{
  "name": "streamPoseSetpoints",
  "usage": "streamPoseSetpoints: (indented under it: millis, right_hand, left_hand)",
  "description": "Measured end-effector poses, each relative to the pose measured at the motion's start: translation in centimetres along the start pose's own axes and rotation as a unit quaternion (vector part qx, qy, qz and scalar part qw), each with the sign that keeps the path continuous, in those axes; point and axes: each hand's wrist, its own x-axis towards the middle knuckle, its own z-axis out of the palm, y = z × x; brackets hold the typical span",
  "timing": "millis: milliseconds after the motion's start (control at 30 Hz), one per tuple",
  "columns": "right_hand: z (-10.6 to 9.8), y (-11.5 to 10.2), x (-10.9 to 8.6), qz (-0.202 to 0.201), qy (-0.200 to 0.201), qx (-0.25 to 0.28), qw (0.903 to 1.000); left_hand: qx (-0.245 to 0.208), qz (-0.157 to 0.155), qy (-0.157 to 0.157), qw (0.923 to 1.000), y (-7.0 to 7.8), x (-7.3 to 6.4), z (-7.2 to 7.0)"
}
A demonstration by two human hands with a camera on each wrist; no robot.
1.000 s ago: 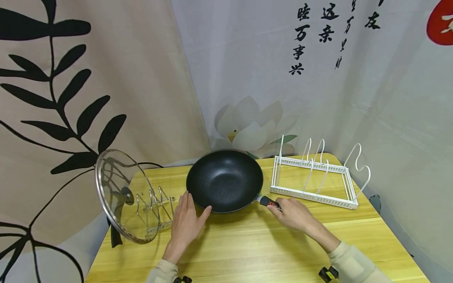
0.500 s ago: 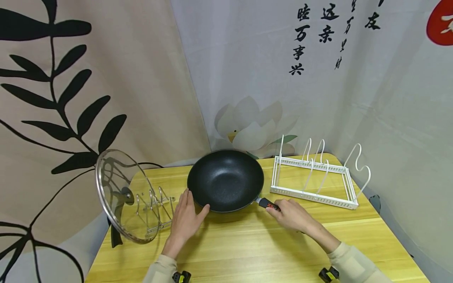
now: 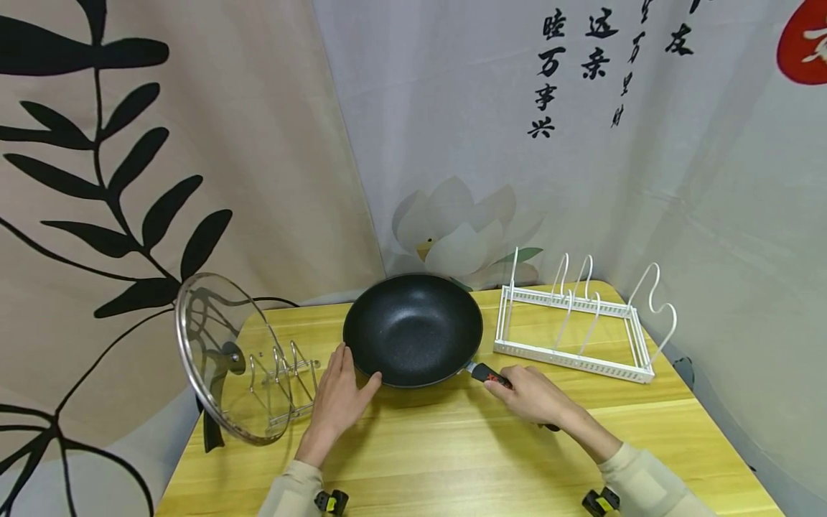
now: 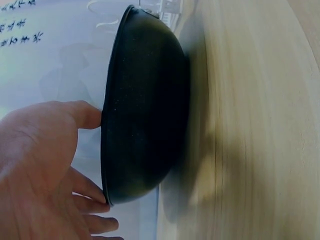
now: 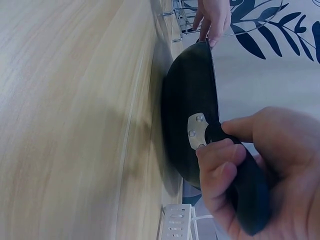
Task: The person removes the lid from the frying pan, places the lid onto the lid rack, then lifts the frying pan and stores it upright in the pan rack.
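Observation:
A black wok (image 3: 413, 330) with a long dark handle (image 3: 489, 375) sits upright near the back middle of the table. My right hand (image 3: 533, 393) grips the handle, fingers curled round it in the right wrist view, where a riveted metal bracket (image 5: 196, 131) joins it to the wok. At the near left rim is my left hand (image 3: 339, 402), with thumb and fingertips touching the edge. Those fingers are spread and fairly straight in the left wrist view, and the wok's dark outer wall (image 4: 145, 110) fills the middle there.
A glass lid (image 3: 226, 359) stands tilted on a black support (image 3: 212, 431) at the left, in front of a small wire rack (image 3: 300, 380). To the right is a white rack (image 3: 575, 362) with upright hooks. Printed curtains (image 3: 452, 108) hang behind the wooden table (image 3: 439, 459).
The wok has shifted and turned very slightly to the right, and my left hand has followed along its rim. The handle's end now shows below my right wrist. My right grip stays.

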Motion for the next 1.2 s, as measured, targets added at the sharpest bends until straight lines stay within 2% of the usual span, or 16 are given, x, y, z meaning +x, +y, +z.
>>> streamPoseSetpoints:
  millis: [267, 600, 967, 1200]
  right_hand:
    - [-0.1, 0.2, 0.0, -0.013, -0.018, 0.018, 0.9996]
    - [-0.2, 0.1, -0.1, -0.003, -0.072, 0.066, 0.9952]
    - [0.0, 0.0, -0.2, 0.006, -0.126, 0.133, 0.9831]
    - [0.2, 0.0, -0.2, 0.013, -0.142, 0.168, 0.9755]
  left_hand:
    - [0.0, -0.002, -0.005, 1.0, -0.1, 0.3, 0.1]
    - [0.004, 0.001, 0.001, 1.0, -0.2, 0.6, 0.4]
    - [0.009, 0.003, 0.004, 0.9999, -0.4, 0.9, 0.6]
    - [0.009, 0.01, -0.001, 0.9999, -0.4, 1.3, 0.5]
